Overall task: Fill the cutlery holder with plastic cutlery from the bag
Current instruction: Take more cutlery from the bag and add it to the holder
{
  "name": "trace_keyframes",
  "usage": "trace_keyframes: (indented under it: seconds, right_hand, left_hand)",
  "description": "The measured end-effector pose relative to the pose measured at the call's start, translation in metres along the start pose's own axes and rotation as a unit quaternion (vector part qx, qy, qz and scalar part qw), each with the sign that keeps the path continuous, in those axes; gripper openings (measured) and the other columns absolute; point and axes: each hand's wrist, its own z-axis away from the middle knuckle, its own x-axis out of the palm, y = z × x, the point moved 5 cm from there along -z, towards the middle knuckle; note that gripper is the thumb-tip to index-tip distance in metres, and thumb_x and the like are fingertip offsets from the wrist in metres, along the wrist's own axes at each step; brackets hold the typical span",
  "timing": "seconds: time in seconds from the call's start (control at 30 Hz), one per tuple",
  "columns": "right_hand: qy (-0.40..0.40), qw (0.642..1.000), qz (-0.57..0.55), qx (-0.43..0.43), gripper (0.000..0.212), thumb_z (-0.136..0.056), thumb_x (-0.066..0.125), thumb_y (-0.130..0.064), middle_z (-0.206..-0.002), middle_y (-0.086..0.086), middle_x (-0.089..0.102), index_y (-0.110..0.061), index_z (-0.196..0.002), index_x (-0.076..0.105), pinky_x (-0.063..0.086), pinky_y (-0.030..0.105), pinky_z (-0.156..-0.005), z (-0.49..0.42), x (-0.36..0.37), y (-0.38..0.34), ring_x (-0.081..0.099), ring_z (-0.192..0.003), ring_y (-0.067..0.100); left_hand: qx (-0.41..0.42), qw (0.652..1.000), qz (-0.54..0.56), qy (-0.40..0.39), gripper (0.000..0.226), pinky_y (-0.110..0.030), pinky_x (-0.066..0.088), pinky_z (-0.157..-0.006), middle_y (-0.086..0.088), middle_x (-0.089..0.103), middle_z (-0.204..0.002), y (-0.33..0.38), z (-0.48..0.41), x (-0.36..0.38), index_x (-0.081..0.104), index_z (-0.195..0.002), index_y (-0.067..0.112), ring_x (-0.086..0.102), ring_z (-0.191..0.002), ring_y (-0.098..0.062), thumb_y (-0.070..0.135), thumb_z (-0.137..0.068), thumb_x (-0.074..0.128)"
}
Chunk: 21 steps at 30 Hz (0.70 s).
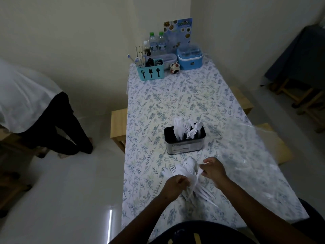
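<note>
A dark cutlery holder (184, 144) with a metal front stands mid-table, with white plastic forks and spoons (186, 128) upright in it. Just in front of it lies a loose pile of white plastic cutlery (184, 169), fanned out on the floral tablecloth. My left hand (176, 186) is closed on a bunch of this cutlery at its handles. My right hand (213, 170) pinches a single white piece at the right of the pile. A clear plastic bag (253, 143) lies crumpled to the right of the holder.
At the far end stand a blue cutlery caddy (151, 72), water bottles (157, 43), a blue lidded container (190, 59), a small jar (175, 68) and a menu card (178, 32). Wooden stools (118, 127) flank the table. A person (44, 117) sits at the left.
</note>
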Motion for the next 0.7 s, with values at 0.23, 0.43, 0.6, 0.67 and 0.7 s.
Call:
trace_keyframes:
  seconds: [0.23, 0.43, 0.6, 0.67, 0.7]
  right_hand:
    - [-0.019, 0.999, -0.013, -0.026, 0.01, -0.085, 0.066, -0.012, -0.076, 0.015, 0.064, -0.004, -0.084, 0.06, 0.059, 0.043, -0.072, -0.007, 0.009, -0.011, 0.065, -0.064, 0.025]
    - [-0.055, 0.941, 0.294, -0.158, 0.028, -0.088, 0.05, -0.006, -0.116, 0.012, 0.066, -0.009, -0.111, 0.066, 0.046, 0.032, -0.092, -0.036, 0.024, -0.02, 0.06, -0.107, 0.026]
    - [-0.194, 0.857, 0.427, -0.213, 0.045, -0.083, 0.064, -0.01, -0.13, 0.011, 0.056, -0.006, -0.127, 0.055, 0.038, 0.026, -0.097, -0.045, 0.049, -0.014, 0.051, -0.122, 0.026]
    - [-0.193, 0.861, 0.428, -0.198, 0.043, -0.08, 0.067, -0.012, -0.123, 0.009, 0.059, -0.009, -0.121, 0.057, 0.04, 0.022, -0.085, -0.052, 0.051, -0.01, 0.055, -0.117, 0.024]
    - [-0.187, 0.869, 0.419, -0.186, 0.043, -0.08, 0.067, -0.012, -0.122, 0.008, 0.059, -0.011, -0.121, 0.057, 0.04, 0.021, -0.082, -0.055, 0.051, -0.009, 0.056, -0.114, 0.023]
  left_hand:
    - [-0.026, 0.999, -0.008, 0.016, 0.007, -0.019, 0.051, -0.062, -0.002, 0.07, -0.079, 0.013, 0.001, 0.008, 0.066, -0.092, 0.012, 0.066, -0.067, -0.008, 0.01, -0.088, 0.062]
    - [-0.094, 0.987, 0.1, 0.083, 0.017, -0.023, 0.042, -0.054, -0.015, 0.066, -0.074, -0.001, 0.013, -0.013, 0.058, -0.082, 0.001, 0.059, -0.059, -0.018, -0.007, -0.089, 0.045]
    - [-0.128, 0.973, 0.164, 0.102, 0.017, -0.02, 0.045, -0.051, -0.011, 0.068, -0.074, -0.011, 0.023, -0.014, 0.055, -0.083, 0.002, 0.06, -0.057, -0.015, -0.007, -0.092, 0.045]
    - [-0.136, 0.97, 0.171, 0.109, 0.018, -0.019, 0.045, -0.051, -0.012, 0.068, -0.075, -0.015, 0.026, -0.015, 0.055, -0.083, 0.003, 0.061, -0.056, -0.014, -0.004, -0.095, 0.044]
    - [-0.138, 0.971, 0.164, 0.11, 0.016, -0.02, 0.045, -0.053, -0.015, 0.069, -0.078, -0.019, 0.026, -0.016, 0.056, -0.084, 0.002, 0.063, -0.06, -0.014, -0.003, -0.094, 0.045]
